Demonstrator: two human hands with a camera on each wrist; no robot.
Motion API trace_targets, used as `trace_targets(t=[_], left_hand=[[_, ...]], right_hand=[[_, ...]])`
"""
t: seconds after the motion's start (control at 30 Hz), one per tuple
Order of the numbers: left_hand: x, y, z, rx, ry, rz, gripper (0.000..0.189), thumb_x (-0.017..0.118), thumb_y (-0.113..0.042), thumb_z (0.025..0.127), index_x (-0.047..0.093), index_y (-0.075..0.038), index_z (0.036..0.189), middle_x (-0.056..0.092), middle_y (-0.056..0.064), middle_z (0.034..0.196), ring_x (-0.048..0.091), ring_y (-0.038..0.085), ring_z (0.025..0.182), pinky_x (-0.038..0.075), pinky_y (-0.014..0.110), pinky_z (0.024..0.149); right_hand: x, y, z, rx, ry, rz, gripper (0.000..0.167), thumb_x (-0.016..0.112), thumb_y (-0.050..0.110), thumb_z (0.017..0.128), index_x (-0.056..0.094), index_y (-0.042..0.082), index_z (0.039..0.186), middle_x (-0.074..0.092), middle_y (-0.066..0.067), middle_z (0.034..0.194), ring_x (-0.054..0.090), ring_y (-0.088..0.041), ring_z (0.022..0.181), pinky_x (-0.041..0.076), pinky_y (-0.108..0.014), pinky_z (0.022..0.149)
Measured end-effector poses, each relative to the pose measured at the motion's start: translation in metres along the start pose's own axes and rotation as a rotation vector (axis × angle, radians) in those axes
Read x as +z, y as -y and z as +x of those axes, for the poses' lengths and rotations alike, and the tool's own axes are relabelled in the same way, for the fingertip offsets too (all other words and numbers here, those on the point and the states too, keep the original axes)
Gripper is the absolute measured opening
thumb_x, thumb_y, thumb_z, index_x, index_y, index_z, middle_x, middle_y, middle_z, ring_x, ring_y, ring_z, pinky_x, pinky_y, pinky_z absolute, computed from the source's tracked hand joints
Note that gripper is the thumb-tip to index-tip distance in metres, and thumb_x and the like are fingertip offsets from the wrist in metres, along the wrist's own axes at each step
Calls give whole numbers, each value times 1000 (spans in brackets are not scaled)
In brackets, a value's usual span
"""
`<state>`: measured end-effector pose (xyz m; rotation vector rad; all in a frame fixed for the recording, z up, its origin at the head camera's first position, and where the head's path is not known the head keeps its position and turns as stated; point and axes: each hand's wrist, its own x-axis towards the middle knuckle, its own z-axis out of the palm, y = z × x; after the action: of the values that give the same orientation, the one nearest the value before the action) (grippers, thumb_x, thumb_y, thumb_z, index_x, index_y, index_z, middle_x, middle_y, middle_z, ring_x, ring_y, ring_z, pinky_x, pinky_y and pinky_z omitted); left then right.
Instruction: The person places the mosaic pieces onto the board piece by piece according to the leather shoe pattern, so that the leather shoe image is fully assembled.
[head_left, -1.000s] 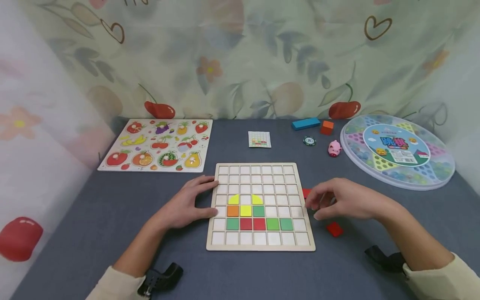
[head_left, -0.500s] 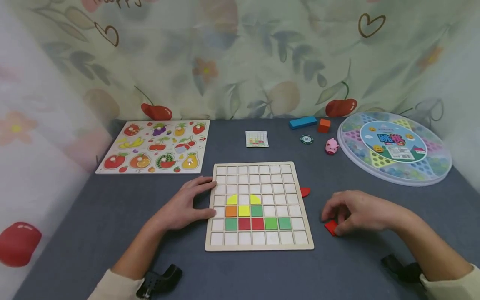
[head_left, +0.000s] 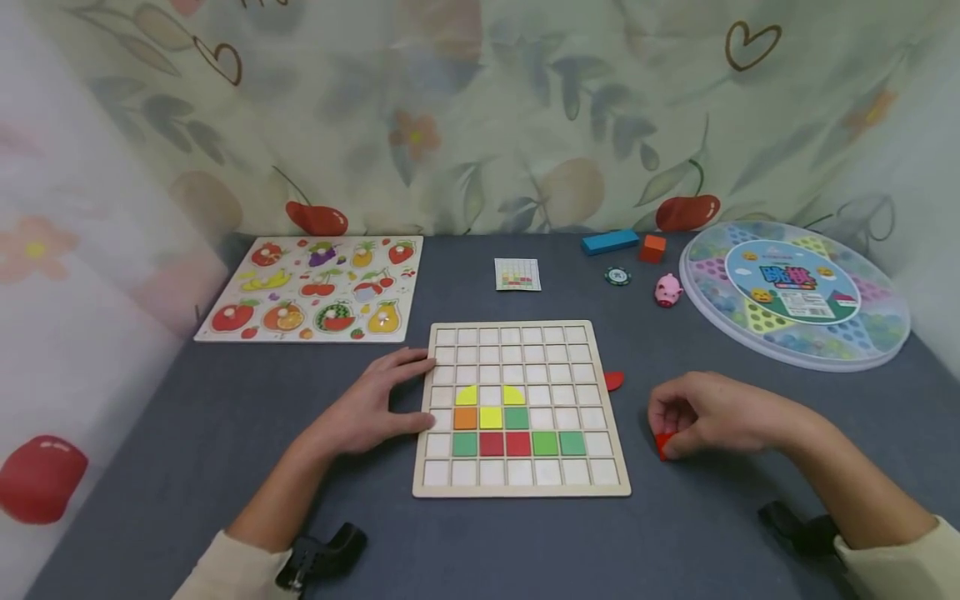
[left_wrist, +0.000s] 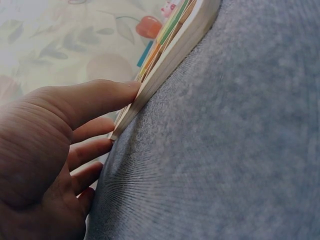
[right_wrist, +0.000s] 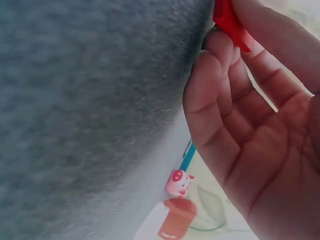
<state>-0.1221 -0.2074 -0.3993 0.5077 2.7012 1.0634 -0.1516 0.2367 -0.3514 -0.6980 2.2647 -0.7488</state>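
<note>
A wooden grid board [head_left: 525, 492] lies in front of me in the head view, with several coloured tiles in its lower half, among them a yellow square tile [head_left: 491, 418] and an orange one [head_left: 465, 418]. My left hand [head_left: 363, 410] rests at the board's left edge, thumb and fingertips spread along the rim. To the right of the board, my right hand [head_left: 716, 417] pinches a red tile [head_left: 663, 446] between thumb and fingers, low over the table. The right wrist view shows the red tile [right_wrist: 229, 22] partly covered by the thumb.
A red rounded piece [head_left: 615, 381] lies at the board's right edge. Behind stand a pattern card [head_left: 517, 275], a poker chip [head_left: 617, 276], a pink pig [head_left: 667, 290], an orange block [head_left: 652, 248] and a blue block [head_left: 610, 242]. A fruit puzzle [head_left: 311, 287] and a round game box [head_left: 798, 296] flank them.
My right hand has moved from the board's right edge out to the right and taken hold of the red tile there. The left hand has stayed at the board.
</note>
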Motion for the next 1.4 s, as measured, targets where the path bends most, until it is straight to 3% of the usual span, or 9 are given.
trace_targets(t=[0.3,0.57,1.07,1.4], left_hand=[[-1,0,-1,-17,1,0,77,80,-34,90,48,-9,155,33,15,166,22,41,154,31,68,116],[1,1,1,8,8,-15,75,79,-35,91,49,-8,154,34,17,165,23,43,153,31,68,115],[-1,-1,-1,3,3,4,75,78,-35,91,48,-9,155,34,16,165,22,43,154,32,68,114],[-2,-1,-1,-3,3,3,76,78,-37,91,48,-10,155,35,15,165,22,43,154,32,68,115]], right_hand=[[-5,21,22,-65,-91,35,16,81,24,89,69,15,97,62,-1,82,59,-17,73,50,-27,64],[6,44,49,-73,-106,126,15,76,18,93,68,9,101,68,-4,87,63,-21,74,56,-30,67],[23,73,90,-87,-84,83,7,76,10,90,71,11,95,67,-2,83,60,-18,78,52,-32,74],[26,84,96,-22,-70,30,7,77,9,90,71,11,92,66,-3,83,61,-18,76,52,-31,70]])
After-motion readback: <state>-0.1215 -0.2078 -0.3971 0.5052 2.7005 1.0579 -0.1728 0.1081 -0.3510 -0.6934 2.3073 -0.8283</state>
